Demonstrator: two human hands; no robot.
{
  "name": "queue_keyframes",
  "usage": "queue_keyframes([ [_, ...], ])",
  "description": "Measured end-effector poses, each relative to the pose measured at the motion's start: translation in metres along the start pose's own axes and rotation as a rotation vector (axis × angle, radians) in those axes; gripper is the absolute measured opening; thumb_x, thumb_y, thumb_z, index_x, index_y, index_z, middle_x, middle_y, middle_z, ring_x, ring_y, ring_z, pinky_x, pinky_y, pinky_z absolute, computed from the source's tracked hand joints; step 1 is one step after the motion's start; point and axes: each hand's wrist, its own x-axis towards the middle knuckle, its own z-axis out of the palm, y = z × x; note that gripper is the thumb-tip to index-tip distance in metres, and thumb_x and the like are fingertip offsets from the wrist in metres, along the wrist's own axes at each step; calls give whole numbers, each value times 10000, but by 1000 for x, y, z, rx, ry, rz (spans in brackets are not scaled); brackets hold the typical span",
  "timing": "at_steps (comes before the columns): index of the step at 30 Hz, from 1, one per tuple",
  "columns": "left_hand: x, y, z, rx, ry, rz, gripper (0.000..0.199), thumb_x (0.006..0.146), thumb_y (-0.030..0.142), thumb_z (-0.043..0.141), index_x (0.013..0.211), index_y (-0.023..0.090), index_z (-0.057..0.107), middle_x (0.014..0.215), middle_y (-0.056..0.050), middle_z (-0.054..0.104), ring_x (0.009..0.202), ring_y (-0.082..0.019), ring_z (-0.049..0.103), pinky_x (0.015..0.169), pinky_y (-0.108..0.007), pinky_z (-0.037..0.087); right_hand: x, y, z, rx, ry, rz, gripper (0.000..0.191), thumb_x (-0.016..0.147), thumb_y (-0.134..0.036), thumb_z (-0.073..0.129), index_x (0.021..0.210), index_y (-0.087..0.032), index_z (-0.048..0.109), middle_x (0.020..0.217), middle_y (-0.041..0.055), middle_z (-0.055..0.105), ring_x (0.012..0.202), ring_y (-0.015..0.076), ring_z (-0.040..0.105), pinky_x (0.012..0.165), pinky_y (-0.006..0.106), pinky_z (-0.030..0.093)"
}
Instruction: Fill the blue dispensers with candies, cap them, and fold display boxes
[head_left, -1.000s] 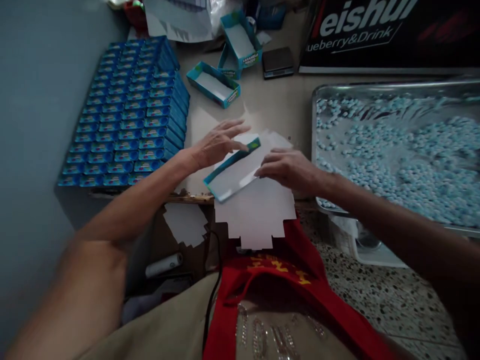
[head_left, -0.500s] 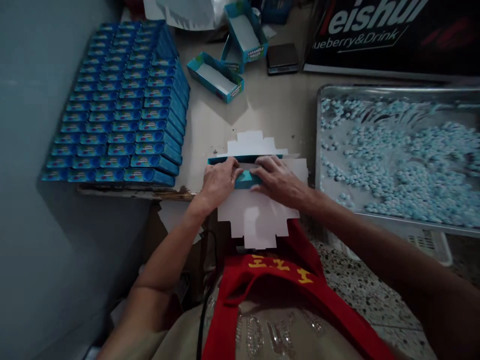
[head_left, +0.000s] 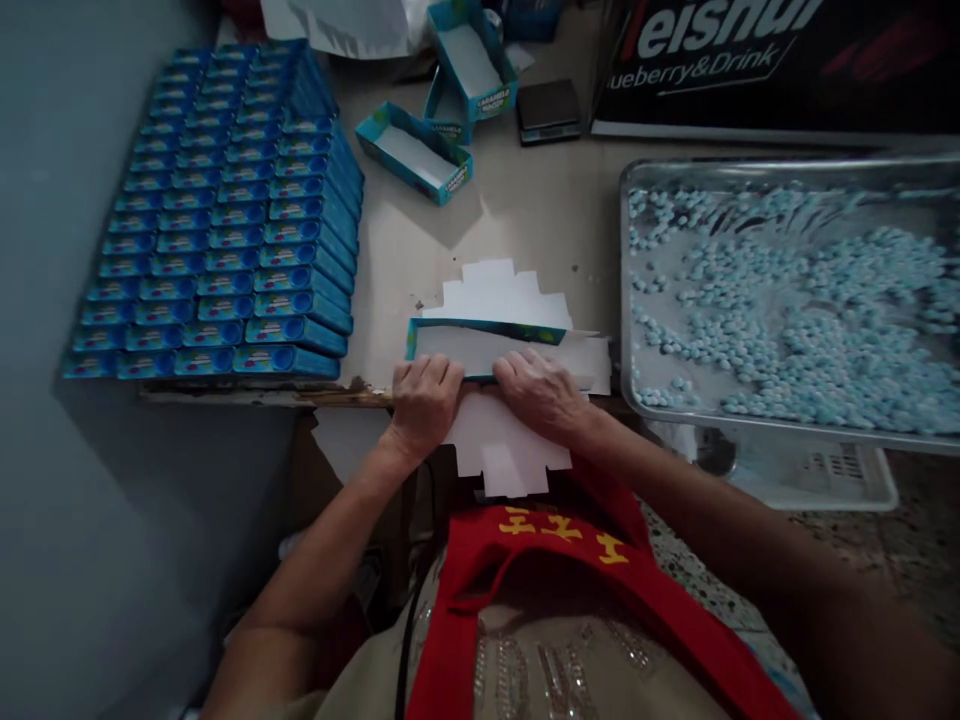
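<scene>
A partly folded cardboard box (head_left: 469,343), white inside with a blue-green printed outside, lies at the table's front edge. Its far wall and left end stand up, while the right end lies flat. My left hand (head_left: 427,400) is closed over the near wall at the left. Farther right along the same wall, my right hand (head_left: 538,390) grips it with curled fingers; both thumbs are hidden. Behind the box lies a flat white cardboard blank (head_left: 495,290) with stepped edges. Another white cardboard piece (head_left: 514,455) hangs below my hands over the edge, in front of the red apron.
Stacked blue candy boxes (head_left: 217,230) fill the left side. Open blue boxes (head_left: 416,155) and a dark flat square object (head_left: 549,110) sit at the back. On the right stands a metal tray (head_left: 628,290) of pale blue candies, with a black printed carton (head_left: 712,75) behind it.
My hands have moved from inside the box toward me onto its near side, which is now folded up. The far wall and left end now show upright. The view has shifted slightly.
</scene>
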Motion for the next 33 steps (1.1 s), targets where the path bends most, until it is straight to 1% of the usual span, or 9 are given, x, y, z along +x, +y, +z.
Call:
queue_keyframes([
  [4,-27,17,-22,-35,5,-104,368,1048,517,525,842,243,660,841,-90,666,870,-276,629,771,-401,418,6,20,-17,110,-177,-230,244,1092,-388,518,1063,-188,655,928,80,708,812,217,567,690,333,305],
  [7,-39,27,-57,-168,-71,-99,316,997,540,633,873,256,697,906,-52,689,787,-222,642,696,-347,434,-1,39,-30,170,-191,-546,85,1025,-191,590,1039,-230,665,965,34,702,894,200,562,791,330,339],
  [10,-15,25,-82,-225,30,-179,317,937,537,728,1092,261,707,1045,-69,692,907,-237,677,747,-331,488,-8,53,-37,171,-135,-689,235,916,-28,598,972,-242,676,943,16,688,930,203,549,900,360,350],
  [12,17,19,-78,-281,39,-252,489,890,516,786,1248,214,644,1111,-98,686,934,-240,679,768,-329,513,-13,58,-39,173,-119,-682,268,866,12,587,926,-233,675,900,13,683,910,203,550,917,368,367],
  [15,63,13,-49,-481,-213,-300,568,831,499,817,1251,179,609,1001,-73,709,815,-215,683,681,-310,515,-20,61,-40,221,-90,-624,236,837,-4,577,881,-219,664,887,23,686,915,204,562,968,379,410],
  [17,80,16,-28,-528,-242,-304,485,853,365,767,1276,192,604,936,-47,722,812,-212,688,714,-310,526,-26,61,-38,285,-48,-583,152,842,-78,588,860,-215,653,869,27,674,892,206,571,1072,433,415],
  [22,72,33,-3,-520,-73,-301,547,833,113,601,1372,210,606,1048,-70,734,973,-238,707,896,-352,560,-35,47,-18,524,173,-257,130,978,-280,586,871,-232,641,804,22,663,830,218,636,1172,552,415],
  [27,51,48,-1,-579,121,-394,523,829,57,521,1300,238,658,1253,-89,660,1040,-214,692,919,-345,576,-27,29,7,466,504,332,372,953,-213,556,1322,-192,603,1390,221,582,1277,340,571,1025,530,525],
  [33,46,53,2,-614,156,-397,270,862,48,507,974,231,670,1083,-57,705,1028,-218,697,904,-359,575,-12,38,18,658,474,472,345,848,-174,514,1163,-215,647,1011,99,693,936,267,647,876,410,549],
])
